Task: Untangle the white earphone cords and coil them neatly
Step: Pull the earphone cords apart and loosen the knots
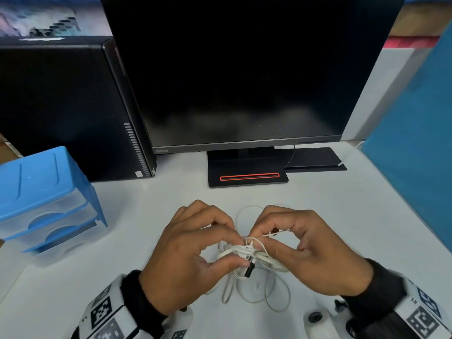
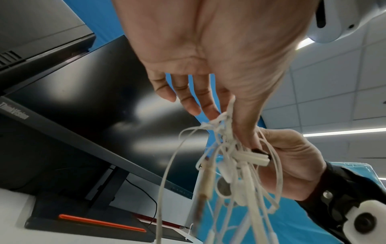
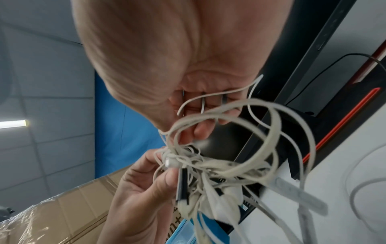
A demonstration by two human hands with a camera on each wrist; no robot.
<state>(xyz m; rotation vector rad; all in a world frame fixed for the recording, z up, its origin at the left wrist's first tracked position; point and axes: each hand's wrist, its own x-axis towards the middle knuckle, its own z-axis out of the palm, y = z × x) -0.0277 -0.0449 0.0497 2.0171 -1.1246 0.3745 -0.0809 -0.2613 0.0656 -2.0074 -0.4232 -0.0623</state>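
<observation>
A tangle of white earphone cords point(image 1: 247, 252) hangs between my two hands above the white desk point(image 1: 137, 216). My left hand point(image 1: 238, 250) pinches the knot between thumb and forefinger from the left. From the right, my right hand point(image 1: 260, 242) pinches a strand at the top of the knot. A black plug point(image 1: 249, 270) sticks out under the left thumb. Loose loops point(image 1: 269, 296) dangle below. The left wrist view shows the cords point(image 2: 229, 165) bunched at my left hand point(image 2: 227, 122). In the right wrist view, the loops point(image 3: 219, 165) hang from my right hand point(image 3: 188, 137).
A dark monitor point(image 1: 244, 69) on a black stand base point(image 1: 247, 178) faces me across the desk. A black computer tower point(image 1: 61, 106) stands at the back left, with a blue drawer unit point(image 1: 44, 199) in front of it. A blue partition point(image 1: 415, 143) borders the right side.
</observation>
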